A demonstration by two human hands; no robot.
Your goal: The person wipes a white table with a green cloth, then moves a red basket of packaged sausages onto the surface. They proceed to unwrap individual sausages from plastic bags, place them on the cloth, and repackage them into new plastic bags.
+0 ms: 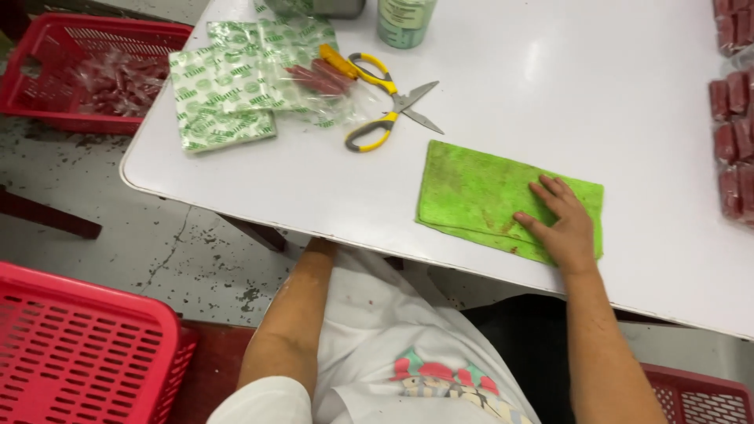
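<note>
Counter (550, 94): smooth white laminate, semi-glossy, with soft light reflections. Green cloth (479, 192): fuzzy matt microfibre, stained brownish in places. Scissors (389, 102): bare metal blades, dull sheen; yellow and grey plastic handles. Printed sachets (224, 90): glossy plastic film, green-and-white, next to a clear crinkled bag. Baskets (78, 345): red moulded plastic lattice, matt. Floor (157, 235): rough grey concrete, chipped and spotted.

One table (550, 94), white, filling the upper right of the frame. One green cloth (479, 192) at centre. One pair of scissors (386, 100), yellow handles, upper centre. Three red baskets: upper left (47, 47), lower left (78, 345), lower right corner (699, 396). One green-capped container (404, 20) at top edge. Green-printed packets (224, 94) upper left, overlapping; at least three, exact count unclear. One hand (561, 224) showing above the table.
</note>
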